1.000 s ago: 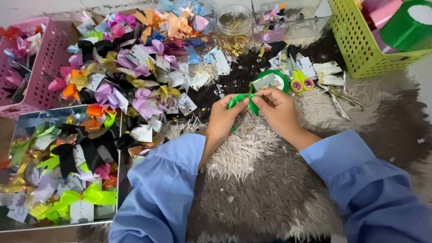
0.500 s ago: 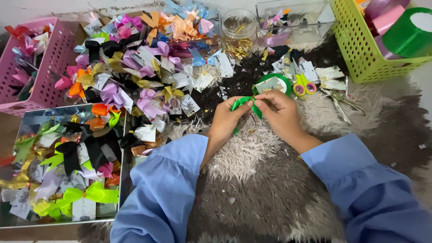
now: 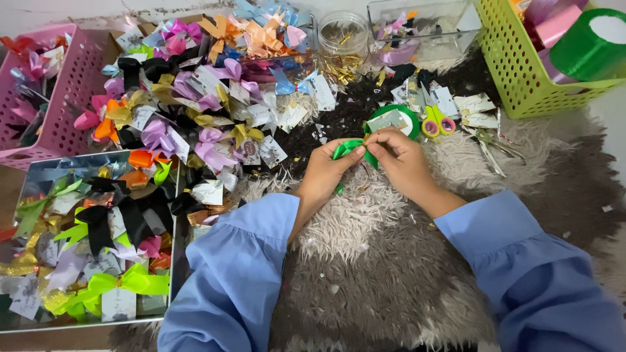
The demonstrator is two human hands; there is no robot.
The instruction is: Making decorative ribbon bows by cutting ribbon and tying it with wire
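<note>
On the fuzzy grey rug (image 3: 391, 274), both blue-sleeved arms reach forward and meet in the middle. Left hand (image 3: 324, 175) and right hand (image 3: 399, 158) both pinch one green ribbon (image 3: 347, 148), fingers squeezed tight on it. Around the arms the rug has open room. Left of the rug, a silver tray (image 3: 39, 171) holds many bows. Behind it, a yellow-green basket (image 3: 515, 65) holds ribbon rolls.

Shaggy grey-brown rug (image 3: 391, 287) on floor, evenly lit.

Folded green ribbon (image 3: 347, 149), pinched over shaggy rug.
</note>
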